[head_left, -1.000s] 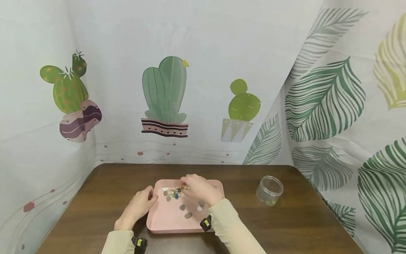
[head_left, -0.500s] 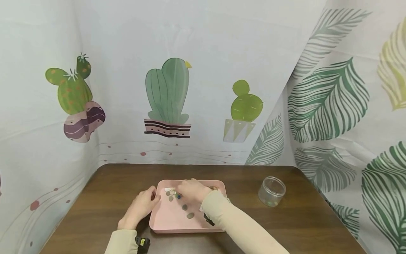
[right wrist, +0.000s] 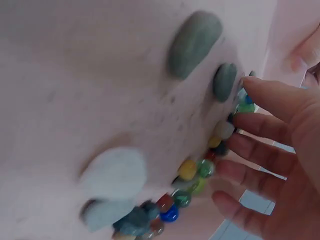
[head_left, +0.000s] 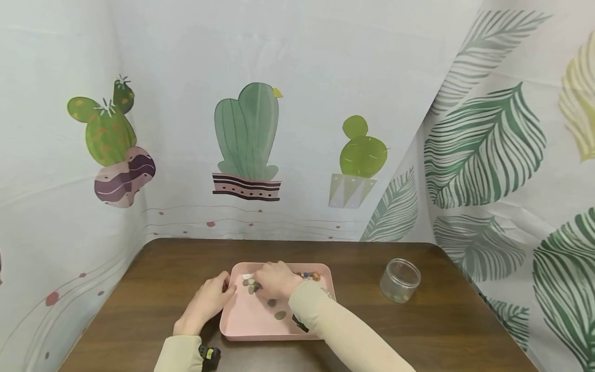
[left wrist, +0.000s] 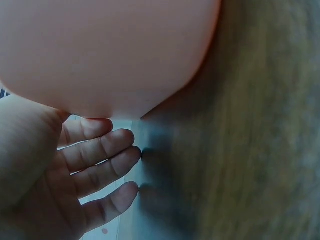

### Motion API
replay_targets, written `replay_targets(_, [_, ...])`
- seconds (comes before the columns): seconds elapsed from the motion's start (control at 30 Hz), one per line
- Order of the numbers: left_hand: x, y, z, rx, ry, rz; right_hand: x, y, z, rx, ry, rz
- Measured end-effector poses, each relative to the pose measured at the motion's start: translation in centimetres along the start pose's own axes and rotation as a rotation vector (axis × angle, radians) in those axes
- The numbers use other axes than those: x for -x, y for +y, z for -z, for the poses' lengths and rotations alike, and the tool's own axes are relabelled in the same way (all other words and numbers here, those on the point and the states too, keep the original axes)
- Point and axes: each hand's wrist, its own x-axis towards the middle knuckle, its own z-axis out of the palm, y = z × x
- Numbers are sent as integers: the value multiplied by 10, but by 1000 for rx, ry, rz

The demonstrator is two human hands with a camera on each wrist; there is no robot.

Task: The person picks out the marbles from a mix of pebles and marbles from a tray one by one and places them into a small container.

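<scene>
A shallow pink tray [head_left: 251,323] holds pebbles and glass marbles. At its left wall, my left hand [head_left: 209,297] grips the edge, the thumb over the rim and the other fingers outside. My right hand [head_left: 278,279] reaches into the back of the tray, palm down. In the right wrist view, its loosely spread fingers lie beside a row of small stones and marbles, including a blue marble [right wrist: 169,214] and a yellow stone [right wrist: 188,170]; the thumb tip is near a dark pebble [right wrist: 225,81]. A white stone [right wrist: 115,172] and a grey-green pebble [right wrist: 195,44] lie farther out.
A clear round jar [head_left: 400,281] with a little green at its bottom stands right of the tray on the brown wooden table [head_left: 446,320]. Behind hangs a white cloth [head_left: 307,62] printed with cacti and leaves.
My right hand has moved left across the back of the tray, over the cluster of stones; marbles now show to its right. My left hand keeps its place at the rim. The head view shifts slightly.
</scene>
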Motion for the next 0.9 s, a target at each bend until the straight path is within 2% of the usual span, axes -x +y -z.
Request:
replay_targets(0.33, [1,2,-1,1,3,-11,-5,-6,3,12,20,-85])
replay_targets(0.57, [1,1,-1,-8,-7,-9,1,0,3,-53,-44,-74])
replay_targets(0.9, [0,-2,1,-18,-17,-2,10,13,4,-139,-9,-17])
